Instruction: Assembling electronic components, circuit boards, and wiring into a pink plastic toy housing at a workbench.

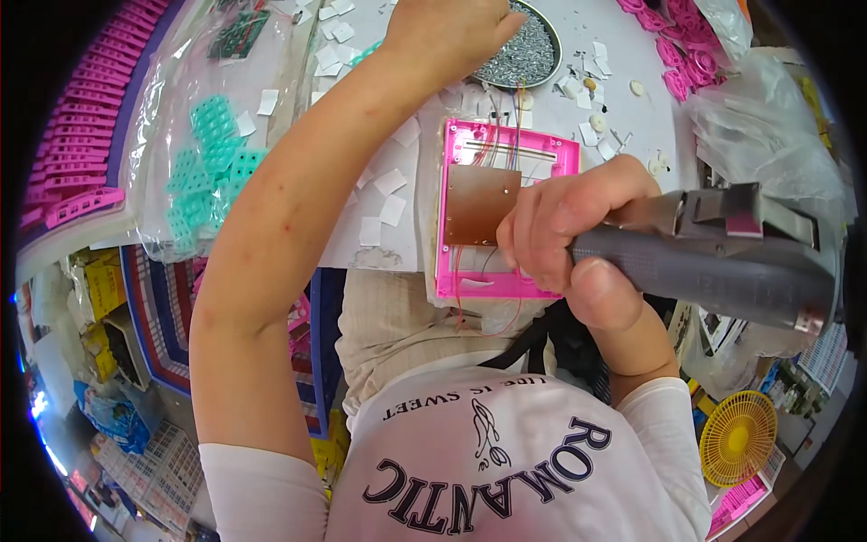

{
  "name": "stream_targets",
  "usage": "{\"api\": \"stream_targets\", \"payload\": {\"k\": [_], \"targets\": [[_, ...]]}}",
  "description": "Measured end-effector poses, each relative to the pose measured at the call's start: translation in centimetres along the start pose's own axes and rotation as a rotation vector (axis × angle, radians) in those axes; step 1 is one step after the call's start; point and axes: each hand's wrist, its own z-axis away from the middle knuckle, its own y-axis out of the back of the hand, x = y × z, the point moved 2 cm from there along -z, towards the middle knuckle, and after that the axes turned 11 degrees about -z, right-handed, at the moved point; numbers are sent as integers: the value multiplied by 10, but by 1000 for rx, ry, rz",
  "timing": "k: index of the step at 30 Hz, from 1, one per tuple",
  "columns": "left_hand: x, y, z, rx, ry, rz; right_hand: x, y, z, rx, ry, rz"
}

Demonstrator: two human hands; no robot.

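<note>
My right hand (587, 239) is wrapped round a dark grey electric screwdriver (713, 271) with a metal hanger clip on its side. It is held over the right part of a bright pink plastic housing (569, 154), and the hand hides the tool's tip. Inside the housing lies a brown circuit board (483, 203) with thin coloured wires running out of it. My left hand (456, 36) reaches far forward to a round dish of small silvery screws (528, 54). The top edge of the picture cuts off part of this hand, and its fingertips do not show.
Teal button pads (212, 172) lie on clear plastic at the left, near green circuit boards (239, 34). White paper squares (391, 183) are scattered about. Pink housings (86, 117) are stacked far left; small pink parts (682, 54) and clear bags (759, 135) sit at the right.
</note>
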Motion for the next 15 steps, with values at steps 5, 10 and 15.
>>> {"api": "stream_targets", "payload": {"k": [5, 10, 15], "targets": [[3, 18, 13, -70, 115, 95, 7, -6, 5, -18, -38, 14], [3, 5, 13, 5, 148, 82, 9, -8, 7, -101, -57, 228], [4, 1, 3, -83, 73, -35, 9, -7, 8, -214, -45, 400]]}}
